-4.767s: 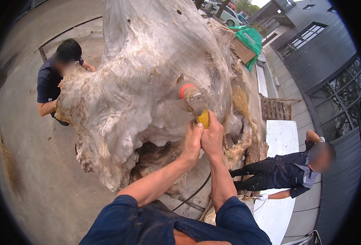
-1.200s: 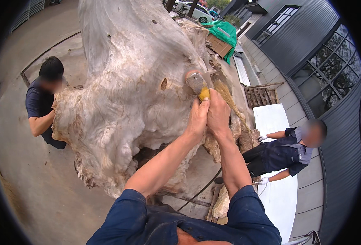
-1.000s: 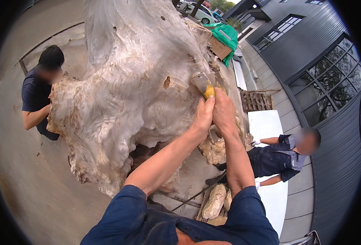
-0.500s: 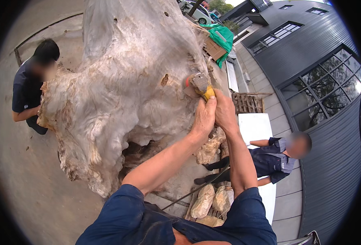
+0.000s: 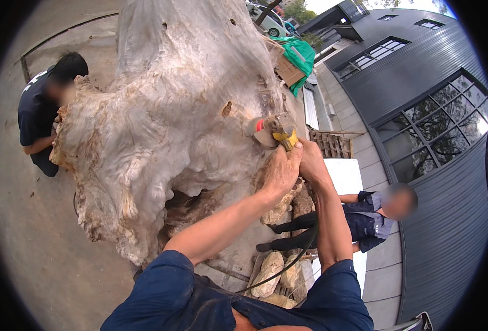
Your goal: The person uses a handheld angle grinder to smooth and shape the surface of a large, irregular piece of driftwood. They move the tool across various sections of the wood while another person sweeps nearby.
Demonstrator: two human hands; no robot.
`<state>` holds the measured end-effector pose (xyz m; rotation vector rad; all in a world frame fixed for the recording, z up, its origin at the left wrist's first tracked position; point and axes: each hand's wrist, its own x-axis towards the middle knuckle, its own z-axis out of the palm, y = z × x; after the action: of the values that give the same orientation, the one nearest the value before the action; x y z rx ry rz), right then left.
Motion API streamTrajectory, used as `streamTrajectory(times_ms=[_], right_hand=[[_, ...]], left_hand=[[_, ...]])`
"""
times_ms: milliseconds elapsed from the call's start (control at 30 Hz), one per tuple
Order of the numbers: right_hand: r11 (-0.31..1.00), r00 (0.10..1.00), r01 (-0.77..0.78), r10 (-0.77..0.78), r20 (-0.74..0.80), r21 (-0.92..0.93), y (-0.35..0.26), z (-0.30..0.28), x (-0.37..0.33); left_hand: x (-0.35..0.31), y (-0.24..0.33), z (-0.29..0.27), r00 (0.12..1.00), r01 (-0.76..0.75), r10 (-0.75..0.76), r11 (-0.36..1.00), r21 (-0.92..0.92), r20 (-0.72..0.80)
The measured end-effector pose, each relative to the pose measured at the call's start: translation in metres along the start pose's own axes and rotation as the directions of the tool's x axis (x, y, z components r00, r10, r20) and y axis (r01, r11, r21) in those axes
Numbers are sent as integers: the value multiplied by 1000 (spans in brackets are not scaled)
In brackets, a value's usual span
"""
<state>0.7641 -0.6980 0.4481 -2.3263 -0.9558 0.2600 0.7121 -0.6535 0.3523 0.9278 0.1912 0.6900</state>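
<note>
Both of my arms stretch forward to a yellow angle grinder (image 5: pixel 283 134) with a red disc. My left hand (image 5: pixel 283 172) wraps round its body from the left. Close against it, my right hand (image 5: pixel 312 160) grips the rear end of the tool. The disc meets the right side of a huge pale tree stump (image 5: pixel 200 99), or lies very near it; I cannot tell which. Smooth ripples, small holes and a dark hollow (image 5: pixel 184 204) mark the wood. A dark cord (image 5: pixel 288 267) hangs in a curve below my right forearm.
A person (image 5: pixel 40 113) bends at the stump's left edge. Another person (image 5: pixel 360 215) stands at the right, near a white panel (image 5: pixel 343 175). Pale rocks (image 5: pixel 270 273) lie below my arms. Farther off are a wooden crate (image 5: pixel 332 143), a green tarp (image 5: pixel 299 58) and a grey building (image 5: pixel 420 71).
My hands and the grinder have shifted slightly down and to the right in the picture, and the tool has tilted. The cord now bends in a wider curve.
</note>
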Motion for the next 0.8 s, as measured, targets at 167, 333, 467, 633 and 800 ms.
streamTrajectory(times_ms=[167, 333, 467, 633, 800], right_hand=[[998, 999, 32, -34, -27, -56, -11, 6, 15], [985, 1000, -17, 13, 22, 171, -16, 11, 33], [994, 997, -75, 77, -24, 85, 6, 14, 16], [933, 993, -117, 101, 64, 341, 35, 15, -16], [955, 996, -39, 60, -62, 294, 60, 7, 6]], left_hand=[[22, 5, -7, 998, -40, 45, 991, 125, -39], [37, 20, -19, 997, -31, 48, 966, 257, -59], [17, 4, -17, 989, -99, 132, 923, 372, -64], [-22, -12, -12, 980, -183, 201, 888, 421, 1], [-1, -9, -4, 976, -201, 218, 897, 394, 0]])
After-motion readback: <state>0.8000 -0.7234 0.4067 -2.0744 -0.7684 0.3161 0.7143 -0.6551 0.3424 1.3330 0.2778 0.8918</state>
